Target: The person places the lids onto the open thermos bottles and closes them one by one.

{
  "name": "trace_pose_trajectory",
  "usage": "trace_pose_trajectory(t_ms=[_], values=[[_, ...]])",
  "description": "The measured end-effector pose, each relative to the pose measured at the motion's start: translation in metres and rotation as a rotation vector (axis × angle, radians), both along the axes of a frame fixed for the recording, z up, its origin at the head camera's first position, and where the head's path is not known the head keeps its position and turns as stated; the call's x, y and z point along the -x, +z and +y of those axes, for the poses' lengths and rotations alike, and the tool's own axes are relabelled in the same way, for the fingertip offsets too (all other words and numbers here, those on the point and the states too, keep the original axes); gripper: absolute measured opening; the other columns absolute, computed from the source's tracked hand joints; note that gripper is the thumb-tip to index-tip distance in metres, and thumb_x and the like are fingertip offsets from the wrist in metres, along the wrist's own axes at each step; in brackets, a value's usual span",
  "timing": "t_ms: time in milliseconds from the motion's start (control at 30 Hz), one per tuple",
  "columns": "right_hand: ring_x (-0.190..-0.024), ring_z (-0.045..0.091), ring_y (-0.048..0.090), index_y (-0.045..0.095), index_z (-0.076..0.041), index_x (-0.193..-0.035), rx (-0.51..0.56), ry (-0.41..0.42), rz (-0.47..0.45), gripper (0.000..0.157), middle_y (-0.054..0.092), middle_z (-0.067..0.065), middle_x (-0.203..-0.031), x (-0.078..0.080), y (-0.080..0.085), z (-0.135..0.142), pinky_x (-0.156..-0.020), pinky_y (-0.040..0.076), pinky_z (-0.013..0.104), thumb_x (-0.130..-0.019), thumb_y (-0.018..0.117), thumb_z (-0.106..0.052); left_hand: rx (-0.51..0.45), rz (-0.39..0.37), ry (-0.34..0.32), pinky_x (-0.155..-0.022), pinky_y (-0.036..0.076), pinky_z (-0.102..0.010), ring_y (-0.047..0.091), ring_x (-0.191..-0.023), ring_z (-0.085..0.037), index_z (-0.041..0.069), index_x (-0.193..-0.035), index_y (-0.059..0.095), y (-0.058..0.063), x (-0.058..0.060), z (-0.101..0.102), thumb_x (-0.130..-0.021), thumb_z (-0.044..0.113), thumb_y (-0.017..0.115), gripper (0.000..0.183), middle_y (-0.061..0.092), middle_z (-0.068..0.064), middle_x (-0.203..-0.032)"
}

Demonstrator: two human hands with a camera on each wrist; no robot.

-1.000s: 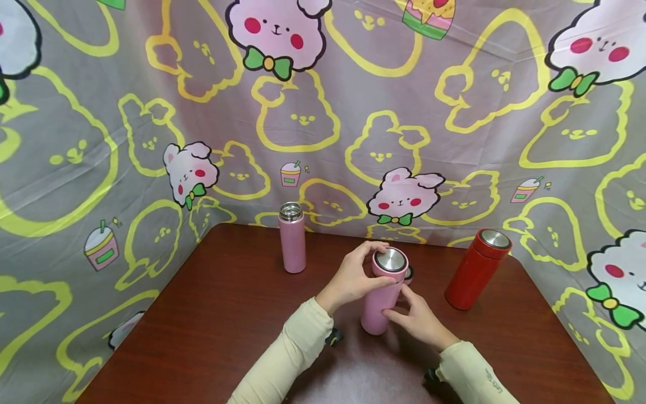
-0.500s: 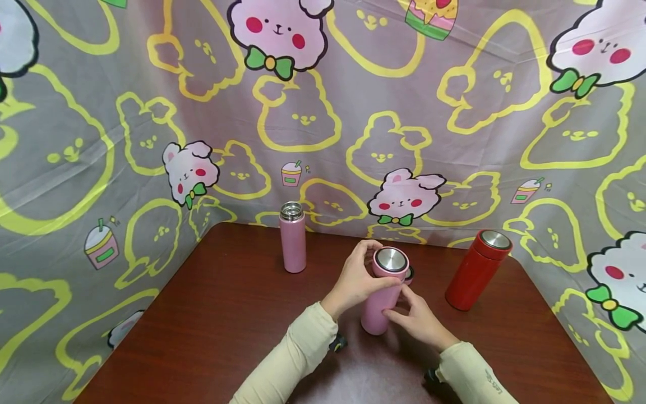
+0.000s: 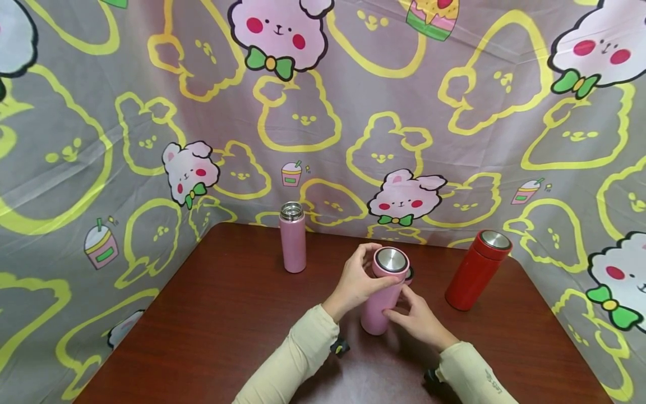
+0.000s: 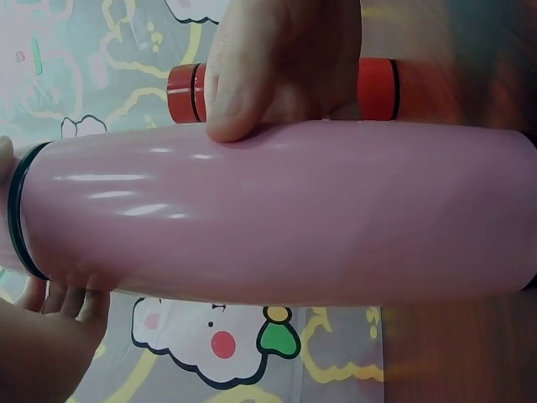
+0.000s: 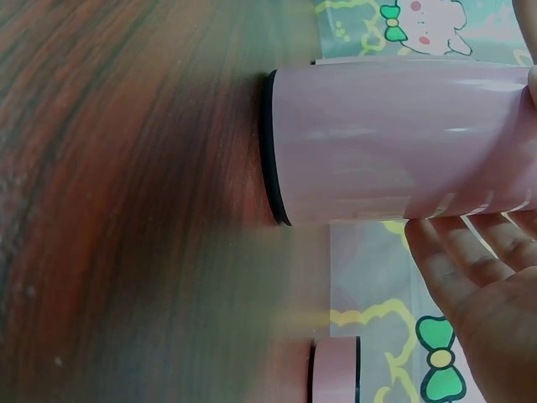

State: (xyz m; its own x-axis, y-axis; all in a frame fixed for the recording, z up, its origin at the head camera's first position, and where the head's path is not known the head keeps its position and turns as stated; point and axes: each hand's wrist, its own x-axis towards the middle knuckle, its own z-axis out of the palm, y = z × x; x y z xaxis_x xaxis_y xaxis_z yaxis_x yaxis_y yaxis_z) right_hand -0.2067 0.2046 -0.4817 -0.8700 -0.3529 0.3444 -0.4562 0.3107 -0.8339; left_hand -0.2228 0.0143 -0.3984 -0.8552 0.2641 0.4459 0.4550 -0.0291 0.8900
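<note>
A pink thermos flask (image 3: pixel 378 308) stands upright on the table in front of me, its round metal-topped lid (image 3: pixel 391 260) in place. My left hand (image 3: pixel 353 280) grips the lid, fingers at its far left side and thumb across its near side. Lower down, my right hand (image 3: pixel 424 320) holds the body from the right, with several fingers (image 5: pixel 453 252) along its side in the right wrist view. Mostly hidden behind this flask, a short pink cylinder (image 3: pixel 409 276) has a dark rim; more of it shows in the right wrist view.
At the back left stands an open pink flask (image 3: pixel 294 247) with a bare steel neck. A red flask (image 3: pixel 474 275) with its lid on stands at the right. Patterned cloth (image 3: pixel 313 101) hangs around the brown table (image 3: pixel 217 314) at its back and sides.
My left fingers have slid back from the lid's top to its side, and the left wrist and sleeve have shifted slightly right. The right hand has stayed where it was.
</note>
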Motion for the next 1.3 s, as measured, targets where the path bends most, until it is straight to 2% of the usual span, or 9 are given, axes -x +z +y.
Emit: trace_pose_trajectory(t_ms=[167,367,567,633,833,1000,1100,1300], values=[[-0.102,0.014,0.060,0.049,-0.010,-0.127,0.002,-0.001,-0.022,0.054,0.061,0.011,-0.115,0.000,0.001,0.001,-0.083,0.051,0.031,-0.080,0.076,-0.013,0.006,-0.039,-0.063,-0.093,0.044,-0.027,0.056,-0.105,-0.009,0.002,-0.128,0.048,0.000,0.005,-0.002,-0.073,0.004,0.080,0.063,0.058,-0.006,-0.118],[-0.105,0.015,0.059,0.047,-0.006,-0.131,-0.016,-0.002,-0.039,0.057,0.059,0.014,-0.121,-0.001,0.003,0.001,-0.085,0.051,0.038,-0.081,0.075,-0.011,0.025,-0.070,-0.210,-0.092,0.045,-0.028,0.056,-0.107,-0.008,-0.002,-0.135,0.042,0.000,0.014,-0.007,-0.080,0.004,0.074,0.064,0.054,-0.014,-0.124],[-0.104,0.014,0.060,0.047,0.000,-0.129,-0.027,0.005,-0.051,0.055,0.058,0.018,-0.120,-0.011,0.023,-0.004,-0.084,0.051,0.042,-0.082,0.074,-0.008,0.018,-0.042,-0.323,-0.094,0.043,-0.027,0.054,-0.110,-0.010,0.003,-0.137,0.042,0.001,0.019,-0.014,-0.085,0.013,0.071,0.060,0.053,-0.013,-0.127],[-0.103,0.013,0.060,0.047,0.001,-0.128,-0.038,0.004,-0.046,0.054,0.059,0.018,-0.119,-0.014,0.030,-0.006,-0.085,0.051,0.042,-0.082,0.073,-0.008,0.011,-0.026,-0.350,-0.094,0.043,-0.028,0.054,-0.110,-0.010,0.003,-0.137,0.043,0.000,0.021,-0.014,-0.086,0.012,0.070,0.058,0.052,-0.013,-0.127],[-0.101,0.012,0.060,0.048,0.002,-0.127,-0.026,0.005,-0.048,0.053,0.060,0.018,-0.116,-0.016,0.031,-0.007,-0.085,0.050,0.043,-0.081,0.074,-0.005,0.006,0.008,-0.410,-0.095,0.042,-0.029,0.052,-0.110,-0.012,0.001,-0.137,0.041,-0.003,0.026,-0.014,-0.089,0.008,0.061,0.053,0.050,-0.018,-0.129],[-0.102,0.012,0.060,0.048,0.000,-0.127,-0.018,0.012,-0.051,0.053,0.060,0.016,-0.117,-0.015,0.031,-0.007,-0.085,0.050,0.038,-0.081,0.074,-0.006,-0.005,-0.022,-0.473,-0.093,0.043,-0.029,0.051,-0.110,-0.011,0.002,-0.138,0.040,-0.003,0.030,-0.012,-0.088,0.018,0.054,0.055,0.050,-0.018,-0.128],[-0.101,0.012,0.060,0.049,0.001,-0.125,-0.018,0.017,-0.051,0.051,0.060,0.015,-0.115,-0.014,0.030,-0.007,-0.085,0.051,0.036,-0.081,0.074,-0.006,-0.033,-0.041,-0.512,-0.093,0.042,-0.029,0.050,-0.111,-0.010,-0.001,-0.139,0.038,-0.003,0.031,-0.011,-0.085,0.023,0.052,0.061,0.048,-0.022,-0.128],[-0.104,0.011,0.059,0.047,0.000,-0.127,-0.024,0.023,-0.048,0.053,0.059,0.017,-0.119,-0.013,0.030,-0.007,-0.086,0.050,0.038,-0.082,0.074,-0.007,-0.081,-0.060,-0.571,-0.100,0.035,-0.032,0.050,-0.113,-0.010,-0.006,-0.139,0.034,-0.001,0.033,-0.007,-0.081,0.016,0.045,0.063,0.045,-0.030,-0.129]])
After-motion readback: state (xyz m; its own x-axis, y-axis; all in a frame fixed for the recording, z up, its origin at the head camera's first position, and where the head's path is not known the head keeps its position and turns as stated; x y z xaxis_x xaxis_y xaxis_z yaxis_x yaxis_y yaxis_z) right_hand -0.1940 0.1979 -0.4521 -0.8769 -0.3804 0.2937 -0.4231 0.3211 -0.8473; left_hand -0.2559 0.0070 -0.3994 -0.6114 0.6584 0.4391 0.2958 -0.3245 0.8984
